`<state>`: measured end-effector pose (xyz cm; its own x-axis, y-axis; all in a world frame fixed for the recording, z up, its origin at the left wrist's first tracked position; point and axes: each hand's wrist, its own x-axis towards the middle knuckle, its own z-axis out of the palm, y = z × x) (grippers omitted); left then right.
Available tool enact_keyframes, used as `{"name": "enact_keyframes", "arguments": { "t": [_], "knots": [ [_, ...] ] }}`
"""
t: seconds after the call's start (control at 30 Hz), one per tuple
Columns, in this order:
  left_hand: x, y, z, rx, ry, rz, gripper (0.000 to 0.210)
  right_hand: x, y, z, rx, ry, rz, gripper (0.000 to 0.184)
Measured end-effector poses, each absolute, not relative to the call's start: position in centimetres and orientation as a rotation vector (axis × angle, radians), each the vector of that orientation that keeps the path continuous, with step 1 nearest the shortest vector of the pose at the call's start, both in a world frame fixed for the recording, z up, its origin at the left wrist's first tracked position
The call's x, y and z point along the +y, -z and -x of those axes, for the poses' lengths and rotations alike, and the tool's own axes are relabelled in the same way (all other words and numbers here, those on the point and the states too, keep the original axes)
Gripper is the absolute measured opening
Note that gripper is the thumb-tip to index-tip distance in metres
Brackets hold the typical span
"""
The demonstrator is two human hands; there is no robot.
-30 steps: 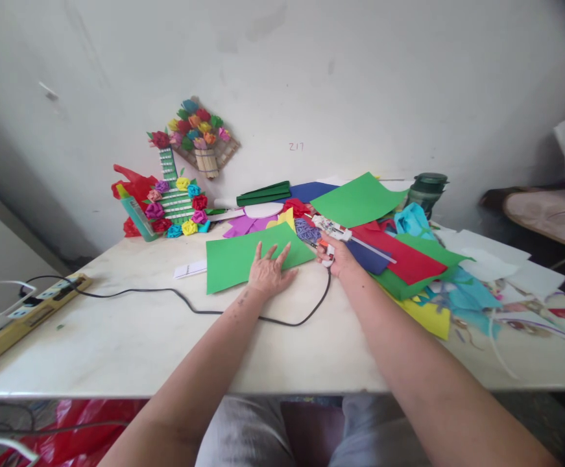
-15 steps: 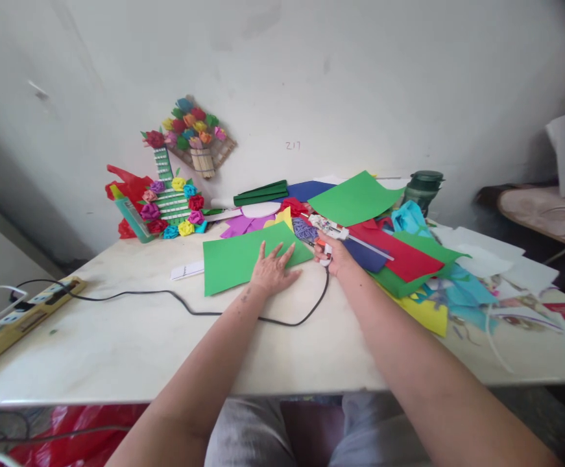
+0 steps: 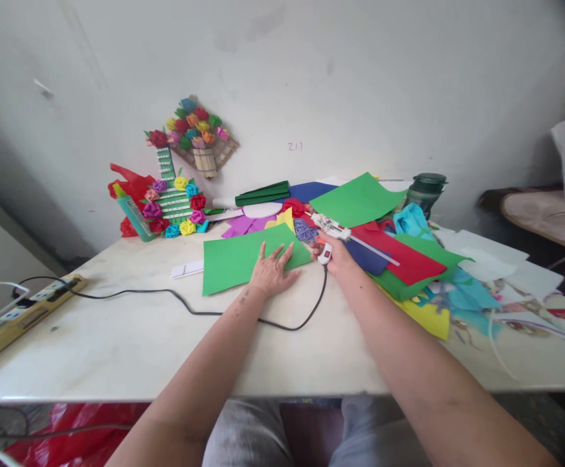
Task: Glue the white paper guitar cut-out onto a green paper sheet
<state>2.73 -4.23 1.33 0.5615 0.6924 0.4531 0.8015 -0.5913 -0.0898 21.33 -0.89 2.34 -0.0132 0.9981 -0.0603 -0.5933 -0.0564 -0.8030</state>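
Left hand [image 3: 268,275], fingers spread wide, lies on green paper [image 3: 228,259] well back from the counter's [image 3: 117,350] front edge; right hand [image 3: 338,258] curls its fingers around a hot-glue gun [image 3: 333,228] beside the paper's right end.

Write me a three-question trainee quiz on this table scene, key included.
1. Multiple choice: what does the right hand hold? A) a brush; B) a glue gun; C) a cup.
2. True or false: the left hand lies flat on a red sheet.
3. Fill in: the cord running from the glue gun's handle is ____ in colour.

Key: 1. B. 2. False; it lies on a green sheet. 3. Black.
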Motion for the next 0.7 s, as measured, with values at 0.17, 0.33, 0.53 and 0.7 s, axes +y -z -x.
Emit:
{"name": "enact_keyframes", "arguments": {
  "t": [0.17,0.33,0.53,0.7],
  "knots": [
    [-4.2,-1.1,-2.9,-1.252,0.552,2.511,0.071,-0.9,-2.3,-20.2,-0.712,-1.573,0.686,0.01],
    [-4.3,-1.0,-2.9,-1.231,0.498,2.495,0.074,-1.4,-2.2,-19.0,-0.737,-1.608,0.679,0.011],
    [-4.1,-1.0,-3.0,-1.215,0.468,2.53,0.072,-1.7,-2.1,-18.8,-0.716,-1.619,0.698,0.007],
    [-4.4,-1.2,-2.9,-1.219,0.505,2.524,0.067,-1.8,-2.2,-18.9,-0.688,-1.622,0.711,0.006]
  ]
}}
